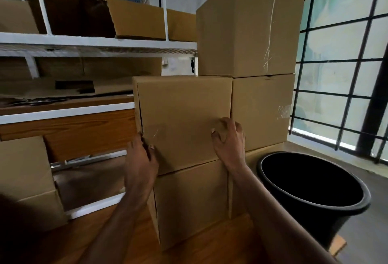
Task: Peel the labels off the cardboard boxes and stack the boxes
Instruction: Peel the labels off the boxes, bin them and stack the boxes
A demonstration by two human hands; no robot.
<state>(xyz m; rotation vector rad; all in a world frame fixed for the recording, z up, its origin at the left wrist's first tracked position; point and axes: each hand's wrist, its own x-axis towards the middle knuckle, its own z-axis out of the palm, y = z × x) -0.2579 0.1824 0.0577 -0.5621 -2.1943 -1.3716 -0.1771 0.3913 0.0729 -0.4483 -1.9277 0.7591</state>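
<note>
A plain cardboard box (182, 112) sits on top of a lower box (191, 203) in front of me. My left hand (140, 158) grips the upper box's lower left corner, fingers curled round the edge. My right hand (228, 140) rests against its front near the right edge, fingers bent and fingertips on the cardboard. To the right stands a second column: a box with a clear tape remnant (262, 112) and a taller box (247, 28) on top of it. No paper label shows on the box I hold, only a faint tape patch (156, 129).
A black round bin (315, 207) stands open at the right, close to my right forearm. A white metal rack (94, 43) with more cardboard boxes fills the left. A barred window (344, 64) is behind the stacks. Wooden floor lies below.
</note>
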